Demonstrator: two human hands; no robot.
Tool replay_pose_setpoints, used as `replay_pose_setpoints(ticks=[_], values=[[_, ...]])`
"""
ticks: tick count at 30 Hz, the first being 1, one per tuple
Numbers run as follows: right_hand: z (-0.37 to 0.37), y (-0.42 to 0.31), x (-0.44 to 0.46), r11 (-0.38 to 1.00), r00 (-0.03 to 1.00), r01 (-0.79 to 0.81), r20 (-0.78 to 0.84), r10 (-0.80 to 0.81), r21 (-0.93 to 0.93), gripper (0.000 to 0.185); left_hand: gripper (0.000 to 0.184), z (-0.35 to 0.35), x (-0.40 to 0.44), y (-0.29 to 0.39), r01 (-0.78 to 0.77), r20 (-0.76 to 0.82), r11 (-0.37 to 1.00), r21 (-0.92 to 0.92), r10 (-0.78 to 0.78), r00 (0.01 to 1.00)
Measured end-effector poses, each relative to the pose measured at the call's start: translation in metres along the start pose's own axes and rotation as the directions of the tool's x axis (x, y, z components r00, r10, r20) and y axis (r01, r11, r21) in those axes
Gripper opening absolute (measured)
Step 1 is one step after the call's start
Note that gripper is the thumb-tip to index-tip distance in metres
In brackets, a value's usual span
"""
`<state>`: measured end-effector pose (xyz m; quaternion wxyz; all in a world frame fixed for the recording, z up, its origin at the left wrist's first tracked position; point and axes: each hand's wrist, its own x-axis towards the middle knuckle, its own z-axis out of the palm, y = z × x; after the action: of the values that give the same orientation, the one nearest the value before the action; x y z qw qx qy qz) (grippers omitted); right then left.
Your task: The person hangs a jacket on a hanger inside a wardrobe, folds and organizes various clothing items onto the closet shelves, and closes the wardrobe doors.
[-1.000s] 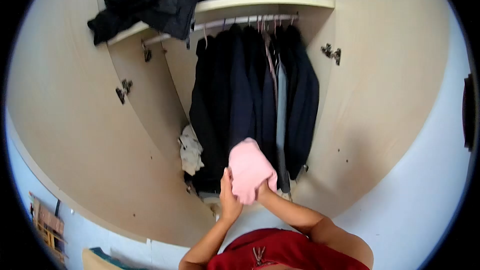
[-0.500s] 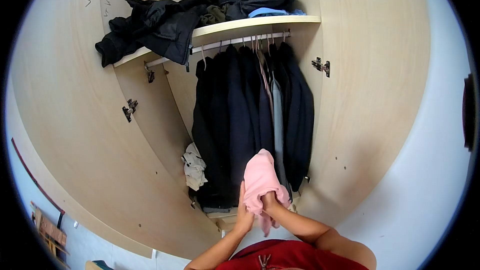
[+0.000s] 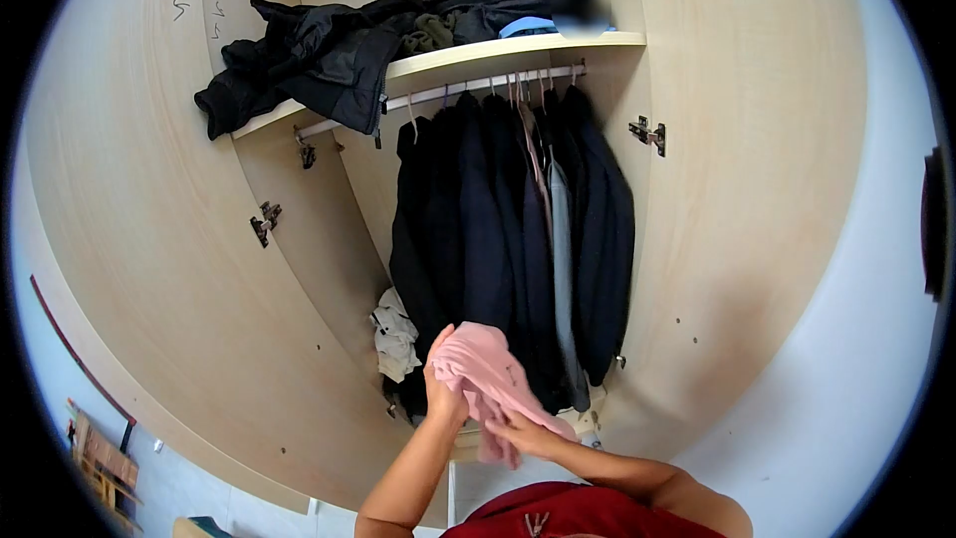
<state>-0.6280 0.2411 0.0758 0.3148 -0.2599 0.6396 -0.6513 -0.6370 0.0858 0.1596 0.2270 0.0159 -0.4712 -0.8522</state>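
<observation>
A soft pink garment (image 3: 490, 369), bunched up and with a small dark mark on its side, is held in front of my body before the open wardrobe. My left hand (image 3: 443, 389) grips its upper left end, fingers closed in the folds. Lower down on the right, my right hand (image 3: 528, 436) holds the garment's underside, with some fingertips hidden by the cloth. Behind it hang several dark jackets (image 3: 483, 209) and a grey garment (image 3: 561, 259) on hangers.
Above the hanging rail (image 3: 428, 98), a shelf (image 3: 448, 58) bears black jackets (image 3: 329, 50) and a blue cloth (image 3: 528, 27). A crumpled white cloth (image 3: 396, 339) lies low at the left. Open doors (image 3: 747, 189) stand on both sides, with metal hinges (image 3: 647, 135).
The pink garment has swung from upright to a slant, its top now to the left. My left hand has moved up and left onto its end; my right hand has come out from inside its folds.
</observation>
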Motion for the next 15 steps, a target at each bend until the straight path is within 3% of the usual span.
replay_pose_setpoints(ticks=[1, 2, 5, 6, 7, 9, 12, 13, 15], values=[[-0.007, 0.027, 0.01, 0.995, 0.985, 0.09, 0.154, -0.082, -0.046, 0.045, 0.043, -0.004, 0.007, 0.002, 0.035, -0.016, 0.998, -0.044, -0.036, 0.999], [0.001, 0.014, -0.006, 0.967, 0.956, 0.254, 0.151, -0.251, 0.003, 0.037, 0.041, 0.009, 0.004, 0.02, 0.045, -0.049, 0.999, 0.025, -0.044, 0.998], [-0.018, -0.028, -0.037, 0.98, 0.962, 0.143, 0.251, -0.104, -0.139, 0.035, 0.039, -0.001, 0.027, 0.036, 0.051, 0.02, 0.997, 0.061, -0.053, 0.998], [-0.018, -0.055, -0.051, 0.925, 0.981, 0.194, 0.045, -0.189, -0.328, 0.026, 0.037, 0.002, 0.033, 0.041, 0.051, 0.028, 0.998, 0.039, -0.053, 0.998], [-0.025, -0.062, -0.047, 0.793, 0.903, 0.354, -0.04, -0.428, -0.495, 0.029, 0.037, 0.009, 0.036, 0.05, 0.047, 0.086, 0.997, 0.059, -0.052, 0.995], [-0.036, -0.064, -0.036, 0.381, 0.567, 0.474, -0.056, -0.822, -0.794, 0.037, 0.036, 0.028, 0.034, 0.071, 0.04, 0.2, 0.995, 0.096, -0.058, 0.978], [-0.045, -0.066, -0.016, 0.091, 0.508, 0.419, 0.15, -0.848, -0.904, 0.044, 0.036, 0.064, 0.032, 0.095, 0.018, 0.361, 0.978, 0.208, -0.094, 0.928], [-0.044, -0.056, -0.009, 0.093, 0.561, 0.422, 0.179, -0.808, -0.902, 0.046, 0.037, 0.075, 0.032, 0.1, -0.002, 0.409, 0.964, 0.267, -0.111, 0.906], [-0.038, -0.042, 0.005, 0.112, 0.524, 0.449, 0.16, -0.837, -0.886, 0.05, 0.045, 0.09, 0.032, 0.102, -0.215, 0.637, 0.916, 0.338, -0.054, 0.769]])
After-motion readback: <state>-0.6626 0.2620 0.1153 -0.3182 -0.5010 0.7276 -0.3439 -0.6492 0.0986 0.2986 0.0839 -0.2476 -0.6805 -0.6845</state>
